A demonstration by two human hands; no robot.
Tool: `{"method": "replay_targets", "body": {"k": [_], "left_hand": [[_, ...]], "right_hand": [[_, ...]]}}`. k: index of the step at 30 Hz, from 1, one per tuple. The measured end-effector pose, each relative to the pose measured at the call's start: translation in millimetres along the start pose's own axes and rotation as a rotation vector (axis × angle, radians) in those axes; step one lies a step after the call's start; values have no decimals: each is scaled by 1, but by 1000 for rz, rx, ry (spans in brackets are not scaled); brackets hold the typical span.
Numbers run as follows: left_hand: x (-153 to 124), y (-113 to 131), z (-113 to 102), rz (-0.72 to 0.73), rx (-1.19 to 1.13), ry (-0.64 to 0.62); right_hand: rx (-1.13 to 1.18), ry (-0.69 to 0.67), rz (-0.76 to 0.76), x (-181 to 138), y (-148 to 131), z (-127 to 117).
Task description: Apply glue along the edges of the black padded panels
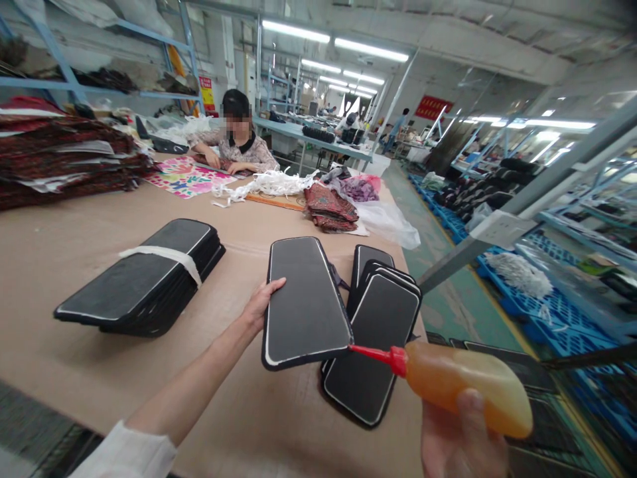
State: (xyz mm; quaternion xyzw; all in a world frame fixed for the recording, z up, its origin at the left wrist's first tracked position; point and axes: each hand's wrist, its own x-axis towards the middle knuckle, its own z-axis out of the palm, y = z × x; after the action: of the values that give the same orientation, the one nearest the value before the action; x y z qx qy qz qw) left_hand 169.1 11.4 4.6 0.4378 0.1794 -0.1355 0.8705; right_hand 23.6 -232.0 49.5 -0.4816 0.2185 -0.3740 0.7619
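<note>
Head view: holding a panel [306, 302] and a bottle [455, 368].
Gripping the flat, matte black, white-lined panel in the left hand [262, 302]; clasping the translucent bottle of amber liquid [430, 372] in the right hand [460, 445], touching its red nozzle [378, 357] to the panel's near right corner; working over a smooth tan table [233, 382], facing distant tube lights [371, 50].

A single head-worn view — forward and down, close over the tan tabletop [223, 411]
</note>
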Motion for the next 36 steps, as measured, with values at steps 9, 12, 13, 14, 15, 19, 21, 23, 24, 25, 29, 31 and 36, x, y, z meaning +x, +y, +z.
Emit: {"method": "replay_targets", "body": {"k": [9, 12, 13, 14, 15, 19, 21, 23, 24, 25, 29, 31, 36], "left_hand": [[-6, -6, 7, 79, -52, 85], [-8, -8, 9, 89, -70, 118], [-9, -8, 10, 92, -77, 129], [-10, -9, 11, 95, -83, 139], [-11, -10, 11, 100, -91, 149], [-14, -13, 12, 124, -125, 180], [-14, -14, 11, 133, -141, 193], [-15, -15, 11, 144, -156, 207], [-15, -15, 11, 149, -163, 214], [-15, -16, 12, 154, -169, 221], [-16, -16, 13, 170, -188, 232], [-16, -17, 14, 181, -195, 238], [-17, -19, 16, 202, -207, 253]], "right_hand": [[61, 82, -142, -11, 0, 15], [62, 132, -182, -15, 1, 18], [55, 129, -196, -16, 2, 18], [49, 112, -208, -17, 3, 18], [44, 88, -219, -18, 3, 18], [49, 81, -241, -17, 8, 17], [68, 123, -254, -14, 11, 15], [85, 161, -270, -11, 14, 15], [94, 169, -280, -10, 16, 14], [97, 171, -294, -9, 16, 14], [25, 95, -333, -10, 17, 14], [-20, 66, -342, -12, 16, 15], [-73, 58, -366, -13, 17, 17]]}}
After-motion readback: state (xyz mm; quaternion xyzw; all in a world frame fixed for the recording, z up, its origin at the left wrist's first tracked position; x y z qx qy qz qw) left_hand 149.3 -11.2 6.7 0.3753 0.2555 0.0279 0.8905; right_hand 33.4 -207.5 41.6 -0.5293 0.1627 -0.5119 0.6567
